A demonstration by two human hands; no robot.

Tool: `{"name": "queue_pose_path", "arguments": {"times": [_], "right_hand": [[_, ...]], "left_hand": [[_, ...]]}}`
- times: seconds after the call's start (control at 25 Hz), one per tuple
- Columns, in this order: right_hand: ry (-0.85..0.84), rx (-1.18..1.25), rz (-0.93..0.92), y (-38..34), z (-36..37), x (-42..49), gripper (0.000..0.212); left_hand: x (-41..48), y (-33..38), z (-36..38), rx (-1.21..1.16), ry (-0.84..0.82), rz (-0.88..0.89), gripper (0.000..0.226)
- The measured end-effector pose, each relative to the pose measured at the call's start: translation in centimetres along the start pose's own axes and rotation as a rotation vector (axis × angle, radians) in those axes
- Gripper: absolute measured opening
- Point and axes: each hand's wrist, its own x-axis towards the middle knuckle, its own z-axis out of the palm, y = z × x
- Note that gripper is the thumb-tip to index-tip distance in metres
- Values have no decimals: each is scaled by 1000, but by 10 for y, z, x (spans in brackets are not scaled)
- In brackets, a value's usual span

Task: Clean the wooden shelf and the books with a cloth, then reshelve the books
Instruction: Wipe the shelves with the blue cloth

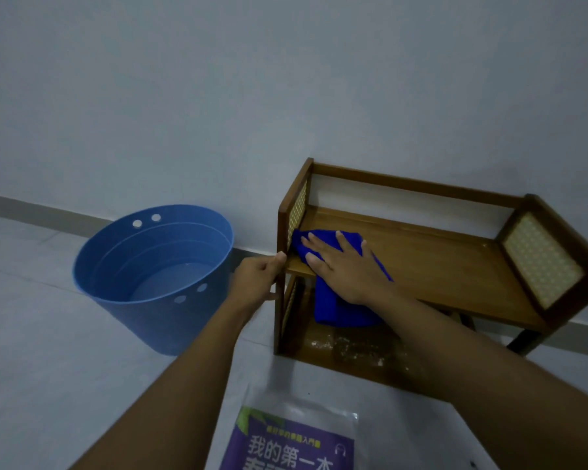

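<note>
A small wooden shelf (431,262) with woven side panels stands on the floor against the wall. My right hand (340,262) lies flat with straight fingers on a blue cloth (336,307), pressing it onto the left end of the upper board; part of the cloth hangs over the front edge. My left hand (258,279) grips the shelf's left front post, thumb on its front. The lower board shows white dusty marks (347,347). A purple book (292,442) in a clear wrapper lies on the floor near me.
A blue plastic bucket (123,262) holding water stands on the floor just left of the shelf, close to my left hand. The pale wall and its skirting run behind both. Grey floor extends left and toward me.
</note>
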Motion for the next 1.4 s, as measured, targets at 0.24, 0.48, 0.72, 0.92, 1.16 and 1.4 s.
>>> {"name": "queue_pose_path", "arguments": {"times": [0.24,0.48,0.72,0.92,1.16,1.4], "right_hand": [[140,94,-68,1,1,-8,50],[120,122,-113,6,0,-8,46],[-9,4,-13,3,-4,19,50],[3,-39,80,17,-4,60,53],[60,-55,129,30,-8,83,55],[36,-25,121,54,-16,59,54]], "left_hand": [[2,1,-1,132,34,69,26],[7,1,-3,195,14,78,33],[2,3,8,92,-1,236,26],[6,-9,10,49,-3,296,39],[14,-15,16,38,-71,388,71],[4,-4,34,134,144,310,20]]}}
